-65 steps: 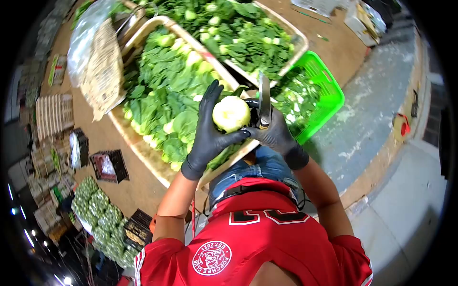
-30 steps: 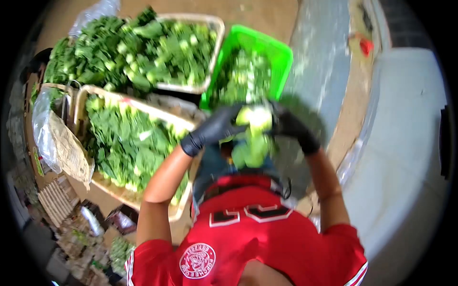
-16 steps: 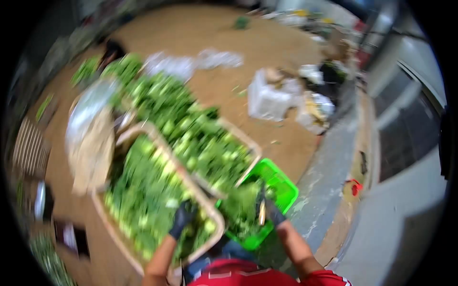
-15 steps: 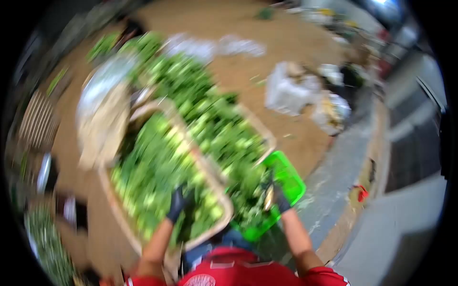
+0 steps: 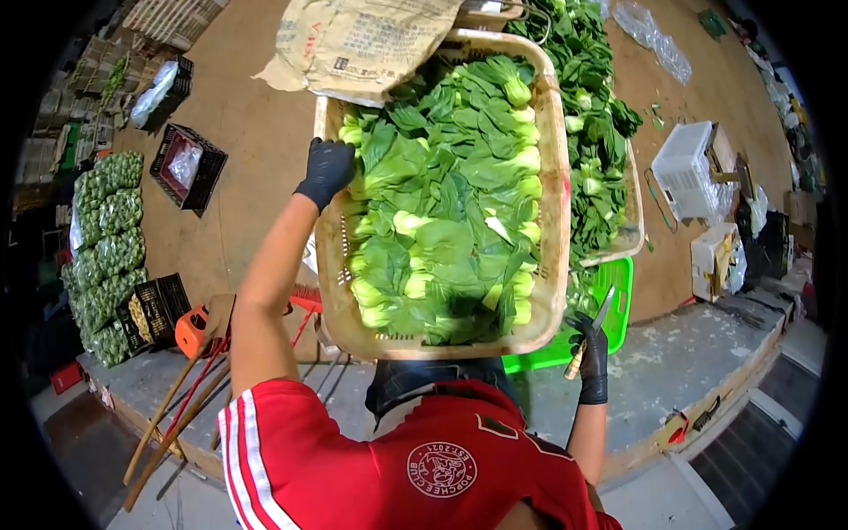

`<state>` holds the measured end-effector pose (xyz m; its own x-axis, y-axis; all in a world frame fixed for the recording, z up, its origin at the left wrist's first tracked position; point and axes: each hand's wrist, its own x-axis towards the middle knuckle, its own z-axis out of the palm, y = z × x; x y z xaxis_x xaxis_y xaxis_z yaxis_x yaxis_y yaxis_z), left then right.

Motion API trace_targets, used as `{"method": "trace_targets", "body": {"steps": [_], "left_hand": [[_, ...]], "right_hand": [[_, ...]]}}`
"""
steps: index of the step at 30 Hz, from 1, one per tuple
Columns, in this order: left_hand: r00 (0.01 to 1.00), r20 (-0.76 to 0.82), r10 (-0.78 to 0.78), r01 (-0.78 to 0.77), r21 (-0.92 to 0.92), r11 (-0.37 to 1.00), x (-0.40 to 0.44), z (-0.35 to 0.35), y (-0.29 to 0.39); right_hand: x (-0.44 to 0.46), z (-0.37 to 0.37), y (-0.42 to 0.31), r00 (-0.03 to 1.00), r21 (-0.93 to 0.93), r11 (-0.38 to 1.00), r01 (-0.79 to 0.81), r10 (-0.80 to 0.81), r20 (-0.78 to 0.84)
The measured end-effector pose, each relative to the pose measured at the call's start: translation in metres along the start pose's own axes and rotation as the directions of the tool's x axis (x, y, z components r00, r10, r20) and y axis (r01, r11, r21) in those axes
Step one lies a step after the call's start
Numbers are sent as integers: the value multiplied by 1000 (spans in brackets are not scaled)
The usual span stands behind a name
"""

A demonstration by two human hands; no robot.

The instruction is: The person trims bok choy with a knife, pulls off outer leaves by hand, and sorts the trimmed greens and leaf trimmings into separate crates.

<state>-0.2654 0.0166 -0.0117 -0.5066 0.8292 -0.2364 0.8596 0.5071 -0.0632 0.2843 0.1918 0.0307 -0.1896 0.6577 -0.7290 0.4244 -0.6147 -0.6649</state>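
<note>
My left hand [image 5: 329, 170], in a black glove, is closed over the left rim of a cream plastic crate [image 5: 553, 177], beside the leafy stems. Rows of bok choy [image 5: 459, 238] fill this crate, pale bases outward along the sides and leaves toward the middle. In my gloved right hand [image 5: 590, 346] is a knife [image 5: 603, 311], its blade pointing up and away and its pale handle showing below the fingers. That hand is over the near right part of a bright green basket [image 5: 618, 305], partly hidden by the crate.
A second crate [image 5: 634, 199] heaped with bok choy stands to the right. A brown paper sack [image 5: 362, 40] overlaps the far left corner. Long-handled tools [image 5: 190, 389] lean at left, near bagged greens [image 5: 110, 247] and a black crate [image 5: 187, 168]. White boxes [image 5: 685, 172] lie at right.
My view has turned and steadied. The left hand has moved from over the greens at the near end to the crate's left rim. My right hand still holds the knife by the green basket.
</note>
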Motion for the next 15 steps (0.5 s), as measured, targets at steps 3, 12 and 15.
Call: {"method": "trace_targets", "body": {"steps": [3, 12, 15], "left_hand": [[999, -2, 35, -35, -29, 999, -34, 5, 24], [958, -189, -216, 128, -392, 911, -72, 8, 55], [969, -134, -205, 24, -782, 623, -100, -36, 88]], "right_hand": [[-11, -10, 5, 999, 34, 999, 16, -15, -45], [-40, 51, -45, 861, -147, 849, 507, -492, 129], [-53, 79, -66, 668, -137, 669, 731, -659, 346]]}}
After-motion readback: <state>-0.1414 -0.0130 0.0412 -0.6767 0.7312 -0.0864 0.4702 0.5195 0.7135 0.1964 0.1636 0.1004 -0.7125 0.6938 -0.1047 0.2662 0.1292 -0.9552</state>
